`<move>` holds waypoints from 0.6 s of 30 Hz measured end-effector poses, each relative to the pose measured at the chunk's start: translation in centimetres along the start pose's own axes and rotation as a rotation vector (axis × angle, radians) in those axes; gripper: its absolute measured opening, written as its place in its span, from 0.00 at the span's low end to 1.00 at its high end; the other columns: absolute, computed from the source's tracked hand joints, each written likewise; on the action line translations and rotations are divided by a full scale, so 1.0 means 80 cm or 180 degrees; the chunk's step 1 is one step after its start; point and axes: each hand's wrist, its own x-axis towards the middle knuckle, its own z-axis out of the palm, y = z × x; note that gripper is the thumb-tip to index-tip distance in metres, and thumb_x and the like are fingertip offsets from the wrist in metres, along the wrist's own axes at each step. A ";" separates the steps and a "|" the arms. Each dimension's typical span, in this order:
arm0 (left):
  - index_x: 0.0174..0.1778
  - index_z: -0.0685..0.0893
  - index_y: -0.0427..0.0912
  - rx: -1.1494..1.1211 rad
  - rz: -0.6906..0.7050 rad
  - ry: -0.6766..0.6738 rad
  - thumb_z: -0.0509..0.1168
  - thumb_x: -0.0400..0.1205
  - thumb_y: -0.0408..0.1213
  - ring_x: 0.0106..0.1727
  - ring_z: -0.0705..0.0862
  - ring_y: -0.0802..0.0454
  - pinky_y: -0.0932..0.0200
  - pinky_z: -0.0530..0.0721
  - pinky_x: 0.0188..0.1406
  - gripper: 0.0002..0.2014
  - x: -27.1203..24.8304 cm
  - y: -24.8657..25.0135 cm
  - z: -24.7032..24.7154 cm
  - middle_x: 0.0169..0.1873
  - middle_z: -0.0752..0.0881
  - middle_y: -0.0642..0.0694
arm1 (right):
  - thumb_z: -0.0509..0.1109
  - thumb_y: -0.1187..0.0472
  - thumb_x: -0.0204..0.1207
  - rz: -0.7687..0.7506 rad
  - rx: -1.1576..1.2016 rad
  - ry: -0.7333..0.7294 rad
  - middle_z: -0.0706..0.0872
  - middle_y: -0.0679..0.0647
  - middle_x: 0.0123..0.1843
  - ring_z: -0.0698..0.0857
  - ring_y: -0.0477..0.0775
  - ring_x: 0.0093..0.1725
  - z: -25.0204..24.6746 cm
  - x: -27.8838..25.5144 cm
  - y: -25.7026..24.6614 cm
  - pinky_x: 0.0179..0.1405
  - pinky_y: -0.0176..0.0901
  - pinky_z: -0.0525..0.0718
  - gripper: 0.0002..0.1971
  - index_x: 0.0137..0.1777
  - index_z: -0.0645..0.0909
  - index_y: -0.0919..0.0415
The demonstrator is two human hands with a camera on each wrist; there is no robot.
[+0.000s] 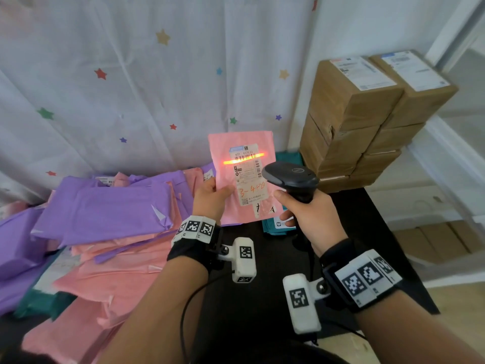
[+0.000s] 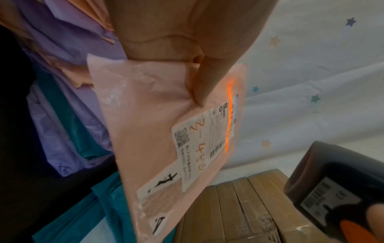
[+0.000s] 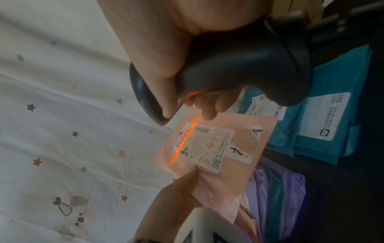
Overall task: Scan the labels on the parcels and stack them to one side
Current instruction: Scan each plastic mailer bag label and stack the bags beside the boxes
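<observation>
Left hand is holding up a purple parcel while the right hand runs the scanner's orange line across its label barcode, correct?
Not quite: the parcel in the left hand is pink, as the head view shows. The rest holds: the right hand grips the scanner, and its orange line crosses the label barcode.

Small print on the label (image 1: 248,174) is too blurred to read.

The pink mailer (image 1: 244,179) is thin, crinkled plastic film with a matt paper label (image 1: 249,174), the barcode scanner (image 1: 291,177) smooth dark plastic, the stacked boxes (image 1: 367,119) rough brown cardboard, the star-print curtain (image 1: 131,74) soft cloth.
</observation>
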 end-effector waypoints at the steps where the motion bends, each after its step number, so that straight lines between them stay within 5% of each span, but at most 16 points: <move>1: 0.56 0.85 0.40 0.0020 -0.0004 0.0018 0.66 0.81 0.31 0.52 0.87 0.48 0.49 0.85 0.54 0.09 0.002 -0.001 0.002 0.51 0.89 0.46 | 0.79 0.53 0.74 -0.0012 0.0027 0.0000 0.90 0.45 0.31 0.90 0.44 0.31 -0.001 0.001 0.000 0.26 0.30 0.82 0.07 0.46 0.84 0.50; 10: 0.57 0.84 0.36 0.0258 -0.0128 -0.0024 0.66 0.81 0.32 0.56 0.86 0.43 0.43 0.83 0.61 0.10 0.027 -0.012 0.023 0.54 0.89 0.43 | 0.78 0.52 0.74 0.0053 -0.0037 0.0181 0.91 0.43 0.34 0.90 0.44 0.33 -0.017 0.018 0.012 0.32 0.35 0.86 0.08 0.49 0.84 0.49; 15: 0.62 0.83 0.38 0.0515 -0.0228 -0.0079 0.64 0.81 0.30 0.53 0.82 0.47 0.53 0.80 0.54 0.14 0.047 -0.018 0.066 0.56 0.87 0.43 | 0.79 0.55 0.74 0.0285 0.0001 0.0390 0.91 0.48 0.34 0.90 0.43 0.32 -0.044 0.035 0.031 0.34 0.41 0.87 0.09 0.52 0.86 0.55; 18: 0.65 0.80 0.37 0.0385 -0.0396 -0.0123 0.63 0.80 0.27 0.57 0.83 0.43 0.49 0.82 0.60 0.16 0.065 -0.015 0.099 0.59 0.85 0.41 | 0.79 0.56 0.74 0.0362 -0.0021 0.0451 0.91 0.48 0.36 0.90 0.44 0.32 -0.062 0.044 0.041 0.33 0.39 0.86 0.07 0.50 0.85 0.53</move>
